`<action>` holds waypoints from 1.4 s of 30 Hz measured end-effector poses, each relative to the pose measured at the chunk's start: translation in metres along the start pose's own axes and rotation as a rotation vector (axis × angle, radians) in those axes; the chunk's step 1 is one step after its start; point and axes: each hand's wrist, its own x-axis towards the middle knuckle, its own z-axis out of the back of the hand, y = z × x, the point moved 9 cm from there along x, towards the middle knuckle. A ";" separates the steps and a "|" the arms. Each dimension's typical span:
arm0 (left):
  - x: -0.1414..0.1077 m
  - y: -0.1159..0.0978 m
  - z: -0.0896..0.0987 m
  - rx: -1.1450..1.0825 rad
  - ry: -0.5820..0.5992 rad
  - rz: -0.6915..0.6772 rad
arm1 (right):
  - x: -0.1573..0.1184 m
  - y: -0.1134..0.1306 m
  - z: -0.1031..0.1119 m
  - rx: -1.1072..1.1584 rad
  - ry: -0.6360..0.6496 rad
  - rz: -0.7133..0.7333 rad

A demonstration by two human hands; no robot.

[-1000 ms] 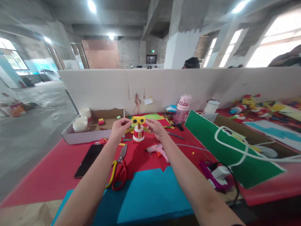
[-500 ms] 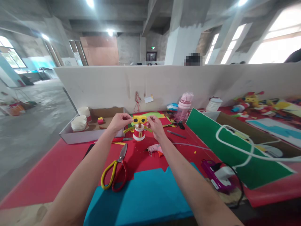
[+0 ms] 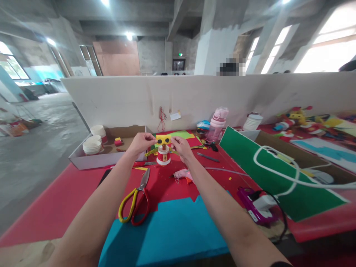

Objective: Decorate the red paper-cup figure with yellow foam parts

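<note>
A small paper-cup robot figure (image 3: 163, 155) stands upright on the red table covering, with a red-and-white body. Its yellow head piece (image 3: 164, 139) has two black round eyes and sits above a short brown neck. My left hand (image 3: 142, 144) pinches the left end of this head piece, fingers closed. At the opposite end, my right hand (image 3: 181, 146) pinches it too. A yellow ridged strip (image 3: 151, 152) sticks out from the figure's left side, below my left fingers. Closer to me lie scissors (image 3: 144, 185) with one yellow and one red handle, and a pink glue gun (image 3: 182, 174).
On the left, a cardboard box (image 3: 91, 161) holds white paper cups (image 3: 92, 145). Blue sheet material (image 3: 167, 230) covers the near edge. To the right are a green-sided box (image 3: 250, 170), a white cable and a purple power strip (image 3: 257, 211). A pink bottle (image 3: 217, 124) stands behind.
The head piece looks tilted slightly more forward between my fingers. Both hands keep their pinch, and the whole view has shifted a little.
</note>
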 end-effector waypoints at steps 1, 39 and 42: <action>0.000 0.000 0.000 -0.003 -0.008 0.002 | 0.000 0.002 0.000 -0.008 0.003 0.005; -0.012 0.016 -0.008 -0.239 -0.071 0.066 | 0.001 0.007 -0.003 -0.085 0.008 0.014; -0.012 0.018 -0.014 -0.198 -0.048 0.077 | 0.000 0.008 -0.004 -0.088 0.003 0.007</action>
